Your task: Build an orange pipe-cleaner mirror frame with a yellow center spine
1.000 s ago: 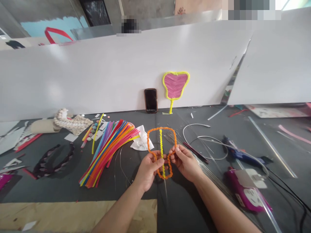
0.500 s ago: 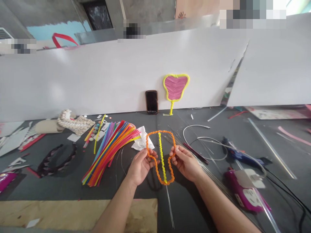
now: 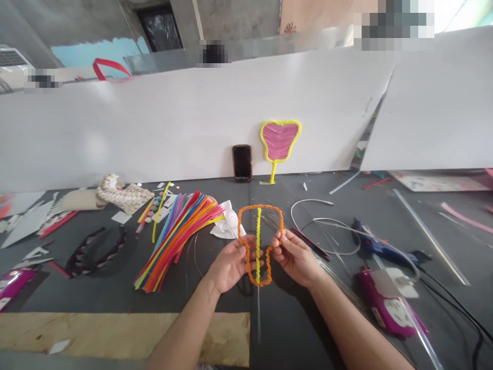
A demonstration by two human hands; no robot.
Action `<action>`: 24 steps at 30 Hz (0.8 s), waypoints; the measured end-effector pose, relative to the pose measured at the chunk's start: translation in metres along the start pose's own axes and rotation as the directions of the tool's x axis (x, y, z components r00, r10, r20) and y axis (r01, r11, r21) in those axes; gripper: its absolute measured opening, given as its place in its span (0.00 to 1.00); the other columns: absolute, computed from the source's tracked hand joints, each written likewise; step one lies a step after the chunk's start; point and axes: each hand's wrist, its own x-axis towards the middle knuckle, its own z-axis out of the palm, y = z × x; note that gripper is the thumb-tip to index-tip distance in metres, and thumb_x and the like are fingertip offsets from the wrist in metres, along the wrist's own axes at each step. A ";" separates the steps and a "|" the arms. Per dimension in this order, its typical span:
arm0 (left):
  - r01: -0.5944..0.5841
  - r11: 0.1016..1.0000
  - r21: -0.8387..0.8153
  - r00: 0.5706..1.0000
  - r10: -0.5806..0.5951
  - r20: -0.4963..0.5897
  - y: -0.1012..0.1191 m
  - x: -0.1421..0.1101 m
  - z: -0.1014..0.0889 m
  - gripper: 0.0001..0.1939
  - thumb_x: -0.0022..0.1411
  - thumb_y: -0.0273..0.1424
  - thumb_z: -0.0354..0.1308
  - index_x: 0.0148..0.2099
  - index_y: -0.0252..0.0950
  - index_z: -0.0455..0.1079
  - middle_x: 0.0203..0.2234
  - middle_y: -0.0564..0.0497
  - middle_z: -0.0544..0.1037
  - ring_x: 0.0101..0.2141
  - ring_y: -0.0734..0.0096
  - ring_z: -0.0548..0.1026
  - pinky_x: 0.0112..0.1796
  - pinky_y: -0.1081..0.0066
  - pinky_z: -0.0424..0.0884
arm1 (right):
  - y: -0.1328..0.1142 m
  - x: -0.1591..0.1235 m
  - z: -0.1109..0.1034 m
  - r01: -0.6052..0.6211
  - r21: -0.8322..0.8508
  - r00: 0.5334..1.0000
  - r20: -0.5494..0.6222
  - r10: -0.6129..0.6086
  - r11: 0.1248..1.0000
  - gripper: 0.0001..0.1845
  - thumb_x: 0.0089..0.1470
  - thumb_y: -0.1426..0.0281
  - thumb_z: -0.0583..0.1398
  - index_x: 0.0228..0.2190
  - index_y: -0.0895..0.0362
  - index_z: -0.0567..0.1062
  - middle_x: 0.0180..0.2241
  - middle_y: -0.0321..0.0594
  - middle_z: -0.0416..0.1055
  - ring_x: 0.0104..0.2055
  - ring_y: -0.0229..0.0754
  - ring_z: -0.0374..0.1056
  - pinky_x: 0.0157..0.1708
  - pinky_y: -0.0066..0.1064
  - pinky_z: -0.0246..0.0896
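Note:
Between my hands is an orange twisted wire frame (image 3: 282,218), wide at the top and narrow at the bottom. A yellow twisted strip (image 3: 259,241) runs down its middle, with clear thin rods hanging below. My left hand (image 3: 231,262) has its thumb at the frame's left side, with fingers reaching behind it. On the right side, my right hand (image 3: 296,256) pinches the frame between thumb and fingertips. A finished-looking fan shape with a yellow edge and pink fill (image 3: 281,141) stands against the white board behind.
A bundle of colourful pipe cleaners (image 3: 173,246) lies to the left, near a dark braided headband (image 3: 96,254). A phone (image 3: 242,163) leans on the white board (image 3: 173,123). At right are a blue glue gun (image 3: 379,244), a magenta power strip (image 3: 389,308) and thin wires.
The orange frame has turned slightly, its lower end swinging left and its top shifting right. My left fingers reach farther behind it. The view has shifted a little.

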 end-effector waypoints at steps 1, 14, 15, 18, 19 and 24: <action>0.047 0.999 0.016 0.999 -0.047 0.008 -0.003 0.000 0.002 0.18 0.49 0.31 0.67 0.43 0.35 0.70 0.36 0.46 0.77 0.37 0.63 0.77 0.41 0.62 0.72 | 0.000 -0.001 0.001 0.001 -0.008 1.000 0.017 -0.001 1.000 0.11 0.46 0.64 0.66 0.29 0.55 0.71 0.26 0.33 0.67 0.24 0.31 0.60 0.23 0.23 0.57; 0.105 0.993 0.059 0.973 -0.091 -0.214 -0.024 0.007 0.013 0.12 0.47 0.27 0.67 0.34 0.35 0.68 0.24 0.52 0.77 0.25 0.74 0.75 0.28 0.71 0.74 | 0.009 0.002 0.004 -0.040 -0.075 0.999 0.009 0.040 0.996 0.14 0.50 0.59 0.63 0.34 0.56 0.73 0.28 0.35 0.70 0.23 0.31 0.60 0.21 0.23 0.53; 0.101 0.993 0.057 0.972 -0.086 -0.220 -0.024 0.007 0.013 0.12 0.48 0.27 0.67 0.34 0.34 0.68 0.24 0.52 0.77 0.25 0.74 0.76 0.29 0.71 0.74 | 0.009 0.002 0.003 -0.033 -0.076 0.999 0.002 0.034 0.997 0.14 0.50 0.59 0.63 0.33 0.56 0.74 0.27 0.35 0.70 0.22 0.30 0.59 0.21 0.22 0.52; 0.090 0.995 0.051 0.967 -0.075 -0.242 -0.025 0.007 0.013 0.10 0.48 0.26 0.66 0.33 0.33 0.68 0.23 0.50 0.77 0.24 0.74 0.76 0.30 0.73 0.74 | 0.010 0.003 0.002 -0.026 -0.094 1.000 0.006 0.027 0.995 0.14 0.50 0.59 0.64 0.28 0.57 0.73 0.26 0.35 0.70 0.22 0.30 0.58 0.21 0.22 0.52; 0.085 0.995 0.048 0.966 -0.071 -0.250 -0.026 0.007 0.014 0.10 0.47 0.25 0.66 0.32 0.32 0.69 0.22 0.50 0.77 0.24 0.75 0.76 0.30 0.74 0.73 | 0.010 0.003 0.002 -0.023 -0.099 1.000 0.007 0.024 0.995 0.14 0.49 0.59 0.64 0.27 0.57 0.73 0.26 0.35 0.70 0.22 0.30 0.58 0.21 0.22 0.52; 0.050 0.999 0.019 0.955 -0.042 -0.295 -0.027 0.008 0.014 0.09 0.47 0.22 0.66 0.31 0.32 0.69 0.21 0.52 0.77 0.25 0.75 0.76 0.31 0.75 0.73 | 0.010 0.004 0.001 -0.003 -0.122 1.000 0.009 0.004 0.992 0.13 0.48 0.60 0.65 0.26 0.57 0.73 0.26 0.36 0.70 0.23 0.31 0.59 0.22 0.24 0.53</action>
